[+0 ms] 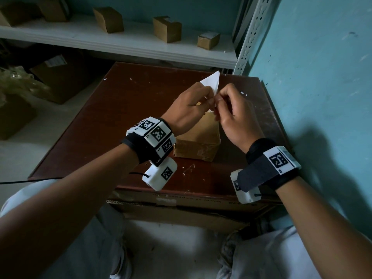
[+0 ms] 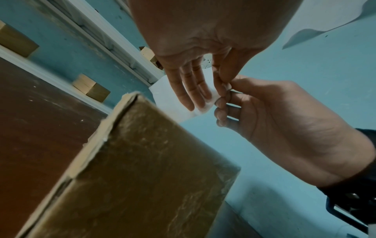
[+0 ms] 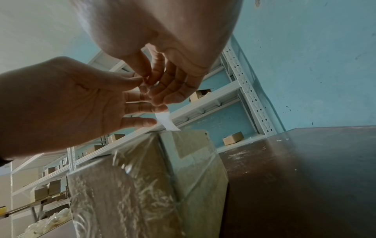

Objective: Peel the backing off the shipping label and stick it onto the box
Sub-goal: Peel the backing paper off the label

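A white shipping label [image 1: 211, 81] is held upright above a tape-wrapped cardboard box [image 1: 197, 141] on the brown table [image 1: 124, 109]. My left hand [image 1: 209, 101] pinches the label's lower part, thumb in front and straight fingers behind, as the left wrist view shows on the label [image 2: 162, 99] with the left hand [image 2: 211, 95]. My right hand [image 1: 218, 99] pinches the same lower corner with thumb and forefinger, other fingers curled. In the right wrist view the right hand [image 3: 154, 90] meets the left hand [image 3: 142, 96] just above the box [image 3: 152, 185]; a label strip [image 3: 167, 120] hangs below.
A white metal shelf [image 1: 120, 43] with several small cardboard boxes runs behind the table. A turquoise wall [image 1: 312, 87] stands close on the right. Larger cartons [image 1: 60, 81] and crumpled plastic wrap [image 1: 16, 81] lie on the floor at left. Paper scraps dot the tabletop.
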`<state>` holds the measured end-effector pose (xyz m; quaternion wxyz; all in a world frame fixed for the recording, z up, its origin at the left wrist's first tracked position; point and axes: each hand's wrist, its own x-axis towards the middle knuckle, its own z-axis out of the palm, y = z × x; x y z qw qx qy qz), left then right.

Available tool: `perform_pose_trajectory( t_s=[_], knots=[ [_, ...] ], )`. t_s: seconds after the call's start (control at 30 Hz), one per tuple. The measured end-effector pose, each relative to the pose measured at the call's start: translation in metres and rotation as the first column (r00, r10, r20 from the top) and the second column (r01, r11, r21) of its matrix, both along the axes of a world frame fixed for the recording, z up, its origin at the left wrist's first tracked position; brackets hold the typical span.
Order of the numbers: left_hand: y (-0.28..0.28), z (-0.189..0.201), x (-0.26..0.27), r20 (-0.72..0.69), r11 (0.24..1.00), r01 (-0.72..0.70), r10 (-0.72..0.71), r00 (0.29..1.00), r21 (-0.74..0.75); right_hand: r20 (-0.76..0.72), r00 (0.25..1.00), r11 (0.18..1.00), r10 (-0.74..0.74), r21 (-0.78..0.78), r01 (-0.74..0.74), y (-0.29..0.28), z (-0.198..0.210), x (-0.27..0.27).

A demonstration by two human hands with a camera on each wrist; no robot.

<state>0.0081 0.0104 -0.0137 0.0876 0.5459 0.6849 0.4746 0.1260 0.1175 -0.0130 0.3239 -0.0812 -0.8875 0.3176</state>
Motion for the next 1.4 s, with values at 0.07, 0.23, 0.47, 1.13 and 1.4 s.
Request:
perform_pose_trajectory(
  t_s=[0.07,0.23,0.47,1.13,1.4],
  knots=[
    [-0.0002,0.0011,0.0004,0.016,1.0,0.013,-0.014,1.0,0.02,-0.017,1.0,1.0,0.008,0.009,-0.008,-0.0005,0.0003,0.0002],
    [-0.0009,0.003,0.0008,0.063,0.998,0.04,-0.043,0.997,0.055,-0.025,1.0,1.0,0.018,0.009,-0.017,0.0015,-0.0001,-0.0008],
    [-0.0011,0.0047,0.0026,0.08,0.998,0.04,-0.044,0.996,0.046,-0.031,0.999,0.999,0.031,-0.022,-0.032,-0.0009,0.0012,-0.0003],
    [0.0009,0.0056,0.0067,0.135,0.997,0.049,-0.057,0.989,0.063,-0.048,0.999,1.0,-0.011,0.005,0.012,-0.0013,0.0028,0.0016],
    [0.0008,0.0016,0.0054,0.041,1.0,-0.002,0.001,0.999,0.012,0.053,0.997,0.992,-0.058,0.112,0.052,0.0007,-0.0026,0.0014]
  ],
)
